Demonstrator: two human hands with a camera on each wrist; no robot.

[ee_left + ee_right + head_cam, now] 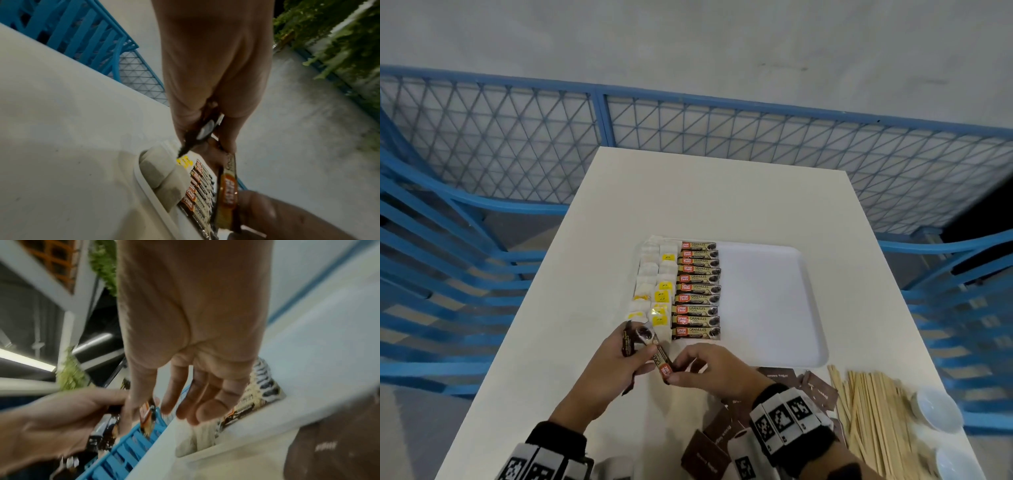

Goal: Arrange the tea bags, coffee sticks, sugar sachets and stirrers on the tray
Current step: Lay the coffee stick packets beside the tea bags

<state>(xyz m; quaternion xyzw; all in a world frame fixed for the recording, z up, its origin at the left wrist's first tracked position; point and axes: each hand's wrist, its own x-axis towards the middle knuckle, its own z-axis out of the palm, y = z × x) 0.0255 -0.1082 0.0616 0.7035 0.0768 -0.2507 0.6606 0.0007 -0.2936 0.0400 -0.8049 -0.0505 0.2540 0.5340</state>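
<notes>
A white tray (774,308) lies mid-table. Along its left side run two columns of tea bags (654,284), and beside them a column of several coffee sticks (698,291). Just in front of the tray's near left corner my left hand (616,359) grips a small bunch of coffee sticks (637,337). My right hand (709,368) pinches the near end of one coffee stick (663,363) that points out of that bunch. In the left wrist view that stick (227,196) hangs between both hands. Brown sugar sachets (784,375) and wooden stirrers (873,414) lie at the near right.
Two small white dishes (936,409) stand at the table's near right edge beside the stirrers. More brown sachets (709,448) lie near my right wrist. A blue mesh fence (688,130) and blue chairs ring the table. The tray's right half is bare.
</notes>
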